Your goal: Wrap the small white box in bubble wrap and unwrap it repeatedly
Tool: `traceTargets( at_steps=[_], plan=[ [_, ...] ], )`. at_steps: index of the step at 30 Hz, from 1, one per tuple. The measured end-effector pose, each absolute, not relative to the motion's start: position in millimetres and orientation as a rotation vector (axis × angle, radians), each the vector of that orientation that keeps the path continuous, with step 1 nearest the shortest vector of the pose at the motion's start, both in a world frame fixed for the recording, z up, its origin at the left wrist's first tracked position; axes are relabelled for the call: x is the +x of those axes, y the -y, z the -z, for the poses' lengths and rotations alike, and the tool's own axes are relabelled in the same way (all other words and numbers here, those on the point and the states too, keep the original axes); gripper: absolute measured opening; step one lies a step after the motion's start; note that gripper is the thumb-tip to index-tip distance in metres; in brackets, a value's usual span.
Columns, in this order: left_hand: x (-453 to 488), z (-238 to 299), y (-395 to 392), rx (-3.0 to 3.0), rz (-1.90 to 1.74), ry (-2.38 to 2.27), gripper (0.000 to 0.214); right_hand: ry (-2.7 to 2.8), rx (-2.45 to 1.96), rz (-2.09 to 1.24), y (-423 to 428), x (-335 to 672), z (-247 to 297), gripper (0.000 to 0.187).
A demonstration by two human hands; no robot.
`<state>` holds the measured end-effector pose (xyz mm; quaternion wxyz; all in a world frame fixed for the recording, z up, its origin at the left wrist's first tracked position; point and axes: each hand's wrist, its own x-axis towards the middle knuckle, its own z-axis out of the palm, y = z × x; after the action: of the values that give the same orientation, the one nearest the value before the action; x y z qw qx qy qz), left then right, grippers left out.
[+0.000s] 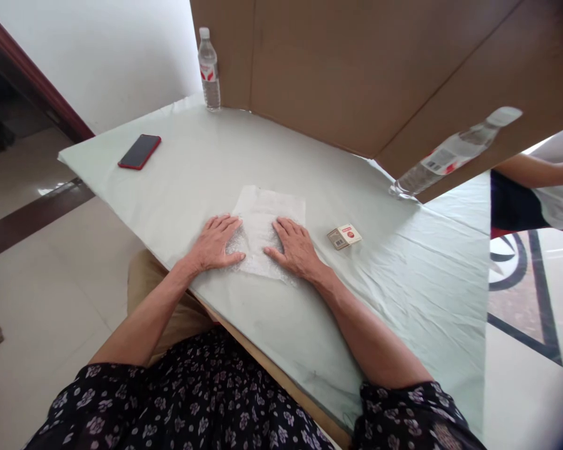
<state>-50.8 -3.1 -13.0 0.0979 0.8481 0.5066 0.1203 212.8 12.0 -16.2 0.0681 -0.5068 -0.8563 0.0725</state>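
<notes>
left hand: from my remote seat i see the left hand point(214, 244) flat on the near left edge of the sheet, fingers a little spread, thumb out toward the middle, pinching nothing.
right hand: the right hand point(296, 250) mirrors it on the right edge, fingers lying close together, thumb splayed inward, nothing gripped.
bubble-wrap sheet: the bubble-wrap sheet point(261, 231) lies flat on the table point(338, 312), directly between and partly under both hands; neither is clearly nearer.
sheet's long axis: it seems to run away from the body, so i'd judge the hands sit on opposite long sides, with the far end reaching past the fingertips.
relation i'd steer by: the two thumbs point at each other across the sheet, a bare strip of wrap between them.
small box: the small box with a red logo point(344, 237) is just beyond the sheet's right edge, apart from the right hand, which is the nearer one; its longer way runs roughly across my view.
phone: the red-edged phone point(139, 152) lies face up, far left, well apart from the left hand.
water bottles: one upright bottle point(209, 72) at the far left, another bottle point(455, 153) slanting in view at the right, both by the cardboard panel point(319, 69).
</notes>
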Motion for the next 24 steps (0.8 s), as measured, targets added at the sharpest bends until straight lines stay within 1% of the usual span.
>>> traceTargets(
  at_steps=[12,24],
  plan=[
    [-51.8,18.5,3.7,2.51,-0.42,-1.529,0.076,2.603,-1.389,-0.281,-22.3,219.0,18.6,0.08],
    [-51.3,17.6,4.0,2.489,-0.42,-1.553,0.078,2.575,-1.368,-0.28,-24.2,220.5,19.4,0.079]
  ],
)
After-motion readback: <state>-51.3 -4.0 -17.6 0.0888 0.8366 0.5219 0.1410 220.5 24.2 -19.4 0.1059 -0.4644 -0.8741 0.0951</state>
